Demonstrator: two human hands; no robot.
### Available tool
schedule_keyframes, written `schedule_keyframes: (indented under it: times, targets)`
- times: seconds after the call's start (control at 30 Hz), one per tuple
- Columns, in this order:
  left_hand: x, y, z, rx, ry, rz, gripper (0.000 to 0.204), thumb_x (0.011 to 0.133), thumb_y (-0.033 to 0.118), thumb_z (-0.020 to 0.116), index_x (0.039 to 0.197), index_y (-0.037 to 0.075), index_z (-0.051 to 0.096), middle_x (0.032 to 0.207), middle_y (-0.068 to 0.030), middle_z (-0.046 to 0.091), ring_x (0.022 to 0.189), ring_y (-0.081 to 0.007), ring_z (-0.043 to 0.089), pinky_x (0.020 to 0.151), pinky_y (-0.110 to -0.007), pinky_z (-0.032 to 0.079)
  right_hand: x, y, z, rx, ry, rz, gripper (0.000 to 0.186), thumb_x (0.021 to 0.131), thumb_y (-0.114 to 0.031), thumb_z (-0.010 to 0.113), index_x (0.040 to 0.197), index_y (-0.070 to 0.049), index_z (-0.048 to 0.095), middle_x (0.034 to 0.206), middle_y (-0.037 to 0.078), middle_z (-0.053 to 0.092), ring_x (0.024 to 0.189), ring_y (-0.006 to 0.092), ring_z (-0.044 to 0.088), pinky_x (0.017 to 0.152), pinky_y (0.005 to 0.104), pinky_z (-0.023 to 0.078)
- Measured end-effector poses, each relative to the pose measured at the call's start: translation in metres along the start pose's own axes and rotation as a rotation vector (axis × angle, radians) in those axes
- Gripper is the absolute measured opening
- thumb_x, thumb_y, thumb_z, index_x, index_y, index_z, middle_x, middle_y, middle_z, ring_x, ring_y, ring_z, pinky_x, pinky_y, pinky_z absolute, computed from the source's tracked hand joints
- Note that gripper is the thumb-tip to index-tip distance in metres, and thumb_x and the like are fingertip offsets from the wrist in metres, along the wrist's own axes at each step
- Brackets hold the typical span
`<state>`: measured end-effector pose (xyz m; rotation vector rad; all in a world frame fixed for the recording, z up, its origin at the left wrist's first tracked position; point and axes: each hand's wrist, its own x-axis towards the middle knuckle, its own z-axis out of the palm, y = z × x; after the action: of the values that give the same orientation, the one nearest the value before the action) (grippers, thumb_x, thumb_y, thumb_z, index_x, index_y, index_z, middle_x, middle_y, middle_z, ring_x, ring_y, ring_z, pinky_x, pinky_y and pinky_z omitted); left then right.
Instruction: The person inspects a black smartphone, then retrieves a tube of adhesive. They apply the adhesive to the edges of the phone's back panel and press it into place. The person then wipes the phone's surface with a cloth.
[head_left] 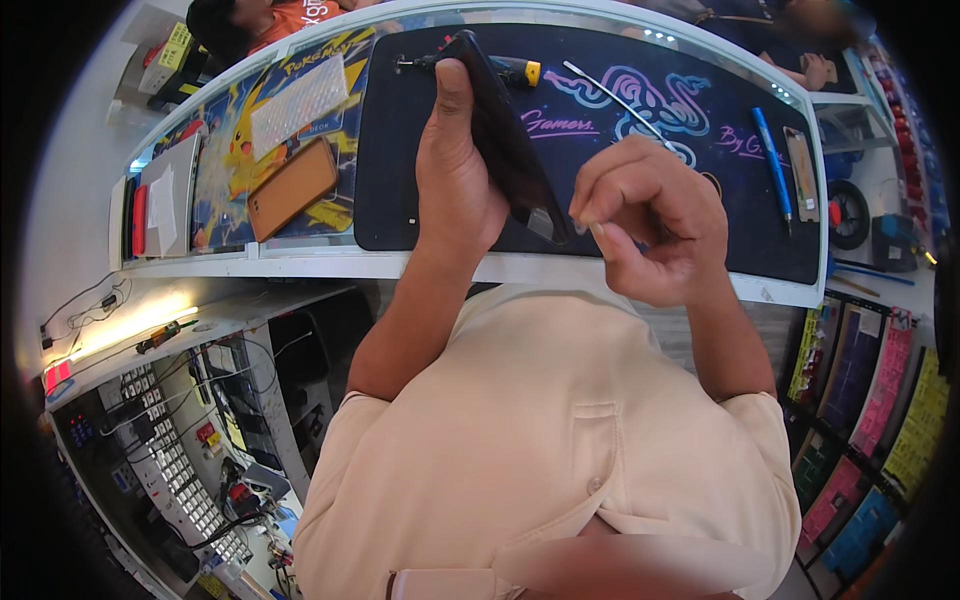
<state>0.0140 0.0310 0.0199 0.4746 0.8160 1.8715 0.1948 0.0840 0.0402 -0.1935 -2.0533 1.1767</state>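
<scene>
Watching remotely, I'm judging work unfinished: left hand [455,190] holding the phone [503,135], right hand [665,220] pinching beside its near end, contents unclear.

A cream short-sleeved polo shirt [480,430] is worn, with a stitched front placket [597,437] and a small round button [595,485], both forearms [420,310] bare.

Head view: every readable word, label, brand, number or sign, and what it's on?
Wording and brands withheld; locations only.
Black rectangular desk mat: pink script, left word legible.
Yellow-and-blue illustrated mat: yellow title legible.
Orange fabric shirt: white lettering, partly shown.
Yellow rectangular label, upper left; yellow rectangular packs, right: too small or blurred.
Dark flat phone in left hand: none readable.
</scene>
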Motion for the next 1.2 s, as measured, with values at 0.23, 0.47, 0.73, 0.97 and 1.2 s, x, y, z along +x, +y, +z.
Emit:
schedule_keyframes:
  times: [0.23,0.47,0.73,0.97,1.2]
  targets:
    - [0.004,0.002,-0.005,0.054,0.018,-0.028,0.048,0.101,0.061,0.058,0.096,0.013,0.060,0.081,0.0011,0.053,0.068,-0.0094,0.051,0.061,-0.026,0.044,0.002,0.027,0.001,0.962,0.127,0.304,0.009,0.085,-0.005,0.052,0.093,-0.009,0.049,0.079,0.009,0.058,0.061,0.0072,0.034,0.053,0.0218,0.032]
    - [0.007,0.002,-0.012,0.121,0.069,0.029,0.049,0.101,0.057,0.062,0.111,0.009,0.063,0.095,-0.0003,0.063,0.083,-0.0134,0.060,0.076,-0.030,0.050,0.011,0.023,0.018,0.831,0.150,0.623,0.014,0.096,-0.019,0.063,0.100,-0.006,0.059,0.082,-0.001,0.054,0.066,0.0062,0.040,0.058,0.0218,0.034]
    - [0.003,0.006,-0.008,0.145,0.058,0.221,0.036,0.097,0.043,0.075,0.112,0.012,0.066,0.097,0.0031,0.071,0.088,-0.0056,0.067,0.080,-0.022,0.055,0.010,0.014,0.044,0.727,0.298,0.616,0.019,0.096,-0.015,0.076,0.110,-0.006,0.067,0.098,-0.003,0.064,0.087,0.0046,0.055,0.076,0.0211,0.042]
    - [-0.002,0.004,-0.010,0.206,0.057,0.301,0.036,0.098,0.041,0.074,0.115,0.011,0.062,0.101,0.0012,0.070,0.091,-0.0066,0.066,0.083,-0.021,0.053,0.007,0.019,0.045,0.737,0.302,0.578,0.014,0.096,-0.011,0.075,0.106,-0.004,0.067,0.101,0.001,0.061,0.081,0.0074,0.052,0.074,0.0228,0.041]
    - [-0.005,0.000,-0.006,0.221,0.078,0.358,0.034,0.100,0.040,0.073,0.113,0.010,0.062,0.099,0.0024,0.069,0.088,-0.0057,0.064,0.081,-0.022,0.052,0.010,0.020,0.047,0.766,0.304,0.558,0.012,0.096,-0.012,0.075,0.099,-0.006,0.065,0.099,0.001,0.060,0.081,0.0076,0.051,0.074,0.0230,0.041]
